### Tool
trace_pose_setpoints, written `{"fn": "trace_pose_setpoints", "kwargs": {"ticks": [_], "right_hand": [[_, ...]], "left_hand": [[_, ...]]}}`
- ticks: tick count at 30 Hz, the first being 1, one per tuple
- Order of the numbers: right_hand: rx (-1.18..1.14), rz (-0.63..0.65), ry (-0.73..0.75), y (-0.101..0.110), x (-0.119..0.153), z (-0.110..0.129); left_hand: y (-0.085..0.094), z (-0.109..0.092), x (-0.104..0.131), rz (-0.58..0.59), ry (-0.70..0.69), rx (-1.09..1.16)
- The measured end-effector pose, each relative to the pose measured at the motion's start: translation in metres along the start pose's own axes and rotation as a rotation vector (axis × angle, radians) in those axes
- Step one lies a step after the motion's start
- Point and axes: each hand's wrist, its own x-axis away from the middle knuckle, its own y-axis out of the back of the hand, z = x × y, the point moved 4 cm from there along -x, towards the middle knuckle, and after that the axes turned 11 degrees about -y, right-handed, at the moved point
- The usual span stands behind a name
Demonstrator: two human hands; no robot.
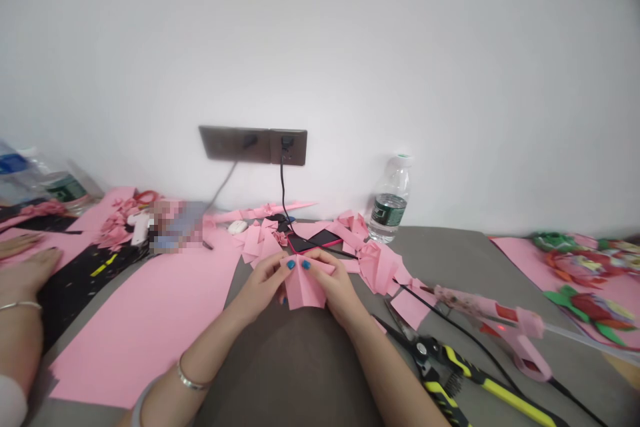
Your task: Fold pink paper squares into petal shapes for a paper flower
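Observation:
A small creased piece of pink paper (pixel 305 290) is held up over the near middle of the table by both hands. My left hand (pixel 267 283) pinches its upper left part, the thumb on the front face. On the other side my right hand (pixel 335 283) grips the upper right, its thumb close to the left one. Fold lines run down the sheet, and its lower edge hangs free. Most fingers are hidden behind the paper. Just beyond lies a phone in a red case (pixel 317 240), with folded pink paper pieces (pixel 377 267) around it.
At right lie a pink glue gun (pixel 500 323) with a cord and yellow-black shears (pixel 425 350). A water bottle (pixel 389 203) stands by the wall. Large pink sheets (pixel 160 320) cover the left, near another person's hands (pixel 30 267). Paper flowers (pixel 595 307) lie far right.

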Motion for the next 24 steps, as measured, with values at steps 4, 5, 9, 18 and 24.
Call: {"fn": "trace_pose_setpoints", "kwargs": {"ticks": [4,5,9,18,24], "right_hand": [[0.008,-0.018,-0.064,-0.001,0.000,0.001],[0.014,-0.022,-0.075,-0.001,0.000,0.000],[0.015,-0.036,-0.097,-0.001,-0.001,0.000],[-0.095,-0.011,-0.127,-0.001,-0.002,-0.003],[-0.114,0.089,-0.108,0.000,-0.003,-0.005]], "left_hand": [[0.006,-0.012,-0.002,-0.125,-0.163,-0.162],[0.006,-0.015,-0.003,-0.127,-0.187,-0.211],[0.005,-0.020,-0.001,-0.123,-0.208,-0.352],[0.010,-0.015,0.000,-0.202,-0.259,-0.339],[0.016,-0.013,0.001,-0.269,-0.250,-0.331]]}}
